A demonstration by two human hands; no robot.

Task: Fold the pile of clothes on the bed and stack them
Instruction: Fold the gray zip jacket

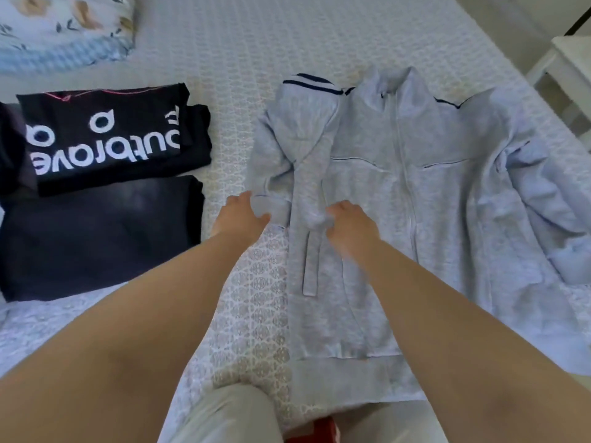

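Note:
A light grey zip-up jacket lies front up on the bed, collar away from me. Its left sleeve is folded in across the chest; its right sleeve spreads out to the right. My left hand grips the cuff of the folded sleeve at the jacket's left edge. My right hand pinches a bunched fold of that sleeve just left of the zip. On the left sits a stack of folded dark clothes, topped by a black shirt with white lettering.
A white patterned bedspread covers the bed. A floral pillow lies at the top left. White furniture stands past the bed's right edge. My knee in light trousers is at the bottom middle.

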